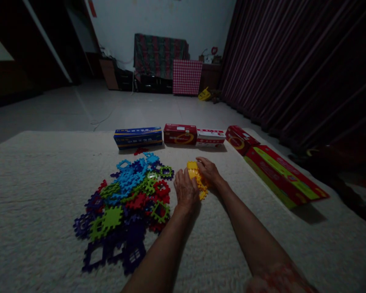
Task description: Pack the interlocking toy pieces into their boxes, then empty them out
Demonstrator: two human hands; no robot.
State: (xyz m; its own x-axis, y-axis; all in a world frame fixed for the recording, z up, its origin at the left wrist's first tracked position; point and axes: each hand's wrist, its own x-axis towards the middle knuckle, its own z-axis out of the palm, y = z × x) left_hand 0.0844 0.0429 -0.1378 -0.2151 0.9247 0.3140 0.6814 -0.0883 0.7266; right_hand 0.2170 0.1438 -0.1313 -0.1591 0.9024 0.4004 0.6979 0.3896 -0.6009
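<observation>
Between my two hands, a small cluster of yellow toothed building pieces [192,165] rests on the light mat. My left hand [186,189] is curled against their left side, its fingertips pressed on them. From the right, my right hand [208,171] closes round the same pieces, its fingers bent over their edge. The palms and part of the cluster are covered by the hands. Just left of my left hand lies a loose pile of flat interlocking pieces: light blue ones [129,179], green ones [112,217], red ones [138,201] and dark purple ones [136,228].
A blue box [138,137], a red box [179,134] and a white-and-red box [211,137] line the mat's far side. At right stand another red box [241,139] and a long red-and-green box [285,175]. Dark curtains [280,61] hang beyond.
</observation>
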